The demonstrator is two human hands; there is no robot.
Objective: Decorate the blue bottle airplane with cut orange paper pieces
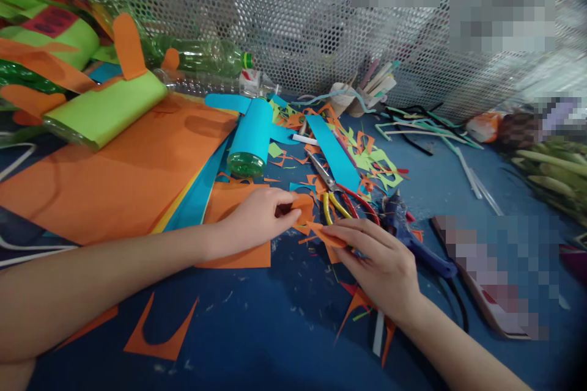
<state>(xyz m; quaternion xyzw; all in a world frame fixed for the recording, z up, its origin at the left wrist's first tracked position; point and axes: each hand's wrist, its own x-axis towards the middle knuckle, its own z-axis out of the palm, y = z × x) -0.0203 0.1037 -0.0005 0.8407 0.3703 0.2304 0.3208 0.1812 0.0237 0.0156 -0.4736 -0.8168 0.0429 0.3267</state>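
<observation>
My left hand (257, 220) pinches a rounded orange paper piece (303, 206) between thumb and fingertips. My right hand (378, 259), fingers closed, grips an orange paper strip (329, 236) just to the right. Whether the two orange bits are joined, I cannot tell. Scissors (328, 174) with red handles lie beyond my fingers, beside a yellow-handled tool (337, 203). Under my left wrist is an orange paper sheet (247, 253). Farther back, a green bottle wrapped in blue paper (257, 131) lies on its side, blue paper flaps sticking out from it.
Large orange sheets (123, 177) and a bottle wrapped in lime paper (110, 107) occupy the left. A blue glue gun (424, 250) and a phone-like slab (495, 281) lie right. Paper scraps (380, 165) litter the table; a perforated metal panel (293, 18) stands behind.
</observation>
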